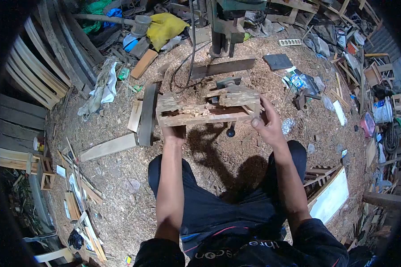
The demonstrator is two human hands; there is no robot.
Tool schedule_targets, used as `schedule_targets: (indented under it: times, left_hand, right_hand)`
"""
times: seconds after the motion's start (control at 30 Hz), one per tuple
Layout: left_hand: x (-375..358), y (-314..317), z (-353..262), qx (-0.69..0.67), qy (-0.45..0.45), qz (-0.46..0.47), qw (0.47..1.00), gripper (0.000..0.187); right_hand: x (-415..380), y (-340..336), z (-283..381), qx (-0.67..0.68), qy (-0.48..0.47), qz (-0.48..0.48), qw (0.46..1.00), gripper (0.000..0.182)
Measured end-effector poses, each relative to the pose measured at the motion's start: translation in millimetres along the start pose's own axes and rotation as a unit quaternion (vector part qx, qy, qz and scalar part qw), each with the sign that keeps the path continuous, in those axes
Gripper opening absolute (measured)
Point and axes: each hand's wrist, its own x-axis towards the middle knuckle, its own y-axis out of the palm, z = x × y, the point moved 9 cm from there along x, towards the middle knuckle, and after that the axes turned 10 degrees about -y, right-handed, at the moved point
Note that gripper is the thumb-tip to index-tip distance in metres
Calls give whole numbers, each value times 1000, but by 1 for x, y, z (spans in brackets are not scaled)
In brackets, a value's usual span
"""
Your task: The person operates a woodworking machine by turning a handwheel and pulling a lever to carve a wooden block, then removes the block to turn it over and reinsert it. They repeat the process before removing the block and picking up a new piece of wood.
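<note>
A long, pale block of wood [196, 119] with a rough, broken, partly hollow top is in front of me, lying crosswise. Loose chips sit in its hollow. My left hand [173, 135] supports it from beneath near the left end; most of those fingers are hidden under the wood. Around the right end my right hand [268, 122] is closed, thumb at the front face and fingers behind. A black ball knob [230, 132] on a short lever shows just below the block. Close to the block's left end is a dark plank [148, 115].
A green machine with a column [227, 31] stands ahead, a dark cable beside it. Wood shavings cover the ground. Planks [109, 147] lie left, a yellow sack [167, 30] farther back. At right are a white panel [329, 196], a dark slab [277, 61] and scattered scraps.
</note>
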Motion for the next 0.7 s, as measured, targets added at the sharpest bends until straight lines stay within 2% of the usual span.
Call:
schedule_targets:
  times: [0.1,0.27,0.4,0.5,0.6,0.7]
  left_hand:
    - [-2,6,-1,-12,-11,23,1000,50]
    - [-7,13,-1,-20,-8,57,998,45]
    - [-15,30,-7,37,28,186,981,45]
    - [-14,35,-7,11,26,212,977,42]
    - [-13,49,-8,-31,24,276,960,43]
    - [-17,47,-6,-32,9,216,976,29]
  right_hand:
    - [0,-3,1,-35,-30,-4,999,95]
    - [-2,-2,6,3,-50,-8,999,94]
    - [-2,1,13,9,-59,0,998,94]
    - [-2,-2,11,12,-65,-4,998,94]
    - [-2,0,15,21,-67,9,998,93]
    - [-3,2,17,35,-54,10,998,91]
